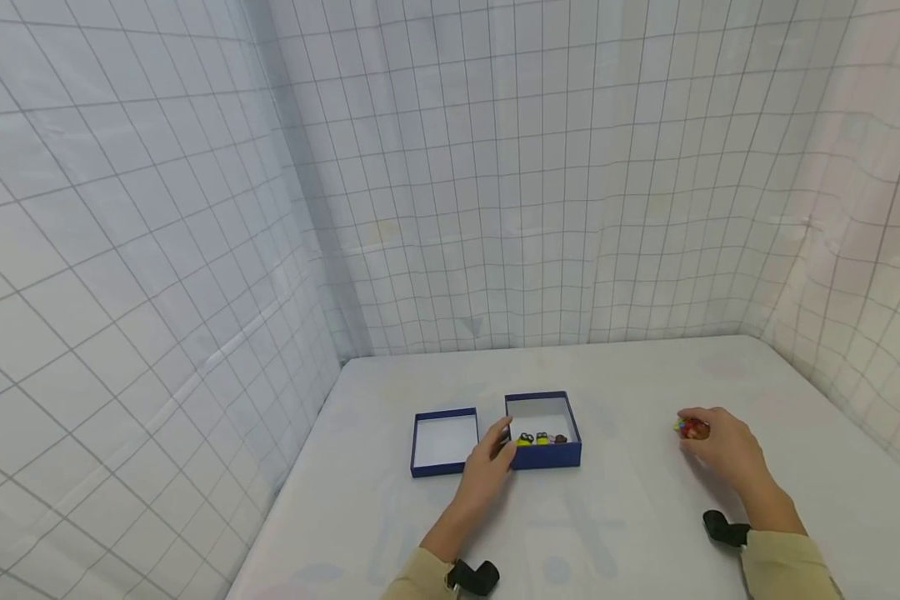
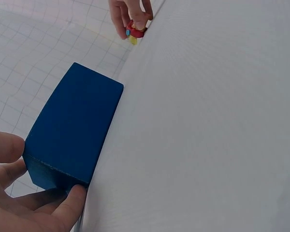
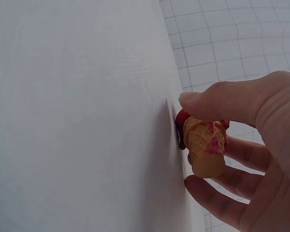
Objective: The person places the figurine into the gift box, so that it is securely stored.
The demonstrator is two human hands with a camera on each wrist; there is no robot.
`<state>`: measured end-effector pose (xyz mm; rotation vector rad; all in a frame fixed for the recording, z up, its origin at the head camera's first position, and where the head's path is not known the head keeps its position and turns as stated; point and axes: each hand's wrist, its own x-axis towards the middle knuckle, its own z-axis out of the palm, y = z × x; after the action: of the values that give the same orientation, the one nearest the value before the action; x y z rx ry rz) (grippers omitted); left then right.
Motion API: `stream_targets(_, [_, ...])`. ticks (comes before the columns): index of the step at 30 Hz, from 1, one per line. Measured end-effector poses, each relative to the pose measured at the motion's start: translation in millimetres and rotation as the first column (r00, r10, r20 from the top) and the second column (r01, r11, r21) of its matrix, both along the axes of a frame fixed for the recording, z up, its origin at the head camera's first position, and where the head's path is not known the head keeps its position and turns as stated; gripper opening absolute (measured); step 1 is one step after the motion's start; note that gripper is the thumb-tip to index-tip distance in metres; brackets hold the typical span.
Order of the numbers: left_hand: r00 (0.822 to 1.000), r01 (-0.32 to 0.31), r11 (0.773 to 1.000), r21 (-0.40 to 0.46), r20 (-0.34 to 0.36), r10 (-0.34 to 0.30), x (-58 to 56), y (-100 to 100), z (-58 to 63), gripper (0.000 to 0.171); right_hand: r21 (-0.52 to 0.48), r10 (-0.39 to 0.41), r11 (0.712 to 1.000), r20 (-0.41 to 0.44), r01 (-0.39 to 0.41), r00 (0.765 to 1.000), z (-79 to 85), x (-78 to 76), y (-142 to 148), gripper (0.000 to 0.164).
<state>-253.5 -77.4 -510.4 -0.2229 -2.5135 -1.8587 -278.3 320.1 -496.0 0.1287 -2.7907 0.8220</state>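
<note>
On the table, a small blue box with a white inside stands upright with several small figures in it, some yellow with big round eyes and one dark brown. My left hand holds this box at its left side and near front corner, thumb and fingers around the edge. Off to the right, my right hand pinches a toy ice cream cone between thumb and fingers at the tabletop. The toy has a tan waffle cone, red on top, pink drips and bits of yellow and blue.
A shallow blue lid with a white inside lies left of the box, its open side up. Behind and beside the white table hang white grid-patterned sheets. A black wrist camera is strapped at the right cuff.
</note>
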Motion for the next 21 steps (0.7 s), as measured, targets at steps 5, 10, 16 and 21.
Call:
stream_targets(5, [1.000, -0.004, 1.000, 0.000, 0.007, 0.004, 0.4, -0.3, 0.4, 0.047, -0.004, -0.014, 1.000, -0.002, 0.014, 1.000, -1.0, -1.0, 1.0, 0.055])
stream_targets(10, [1.000, -0.007, 1.000, -0.004, 0.009, 0.007, 0.4, -0.4, 1.4, 0.046, -0.021, -0.036, 0.999, 0.002, 0.036, 0.999, -2.2, -2.6, 1.3, 0.055])
stream_targets(16, [1.000, -0.002, 1.000, 0.004, 0.008, 0.002, 0.2, -0.4, 1.0, 0.048, -0.011, -0.064, 0.998, 0.012, 0.065, 0.998, -2.7, -3.9, 2.0, 0.052])
stream_targets(21, [1.000, 0.004, 1.000, 0.015, -0.002, -0.004, 0.6, -0.7, 0.3, 0.048, -0.004, -0.062, 0.998, 0.004, 0.062, 0.998, -2.2, -2.7, 0.1, 0.048])
